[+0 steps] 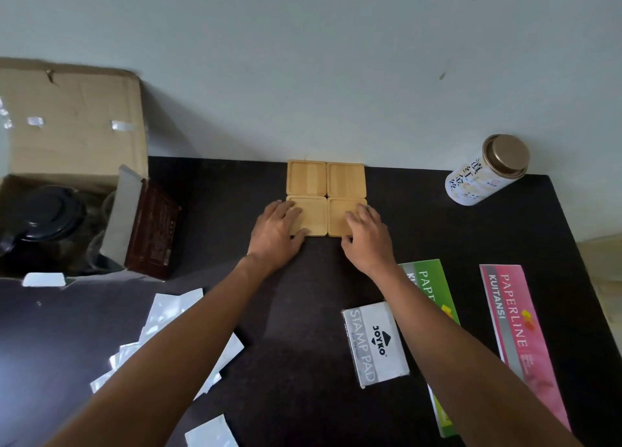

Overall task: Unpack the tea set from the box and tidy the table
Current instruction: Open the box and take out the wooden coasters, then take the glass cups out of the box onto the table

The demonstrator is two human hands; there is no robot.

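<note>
Four square wooden coasters [326, 197] lie edge to edge in a two-by-two block on a dark worktop [420, 224], against the wall. The left hand [279, 231] lies flat on the near-left coaster, fingers [291, 211] spread, gripping nothing; the right hand [365, 236] lies likewise on the near-right one. Left of the coasters stands an open cardboard box [70, 163] with dark items inside. Right of them lies a tea tin [488, 170].
</note>
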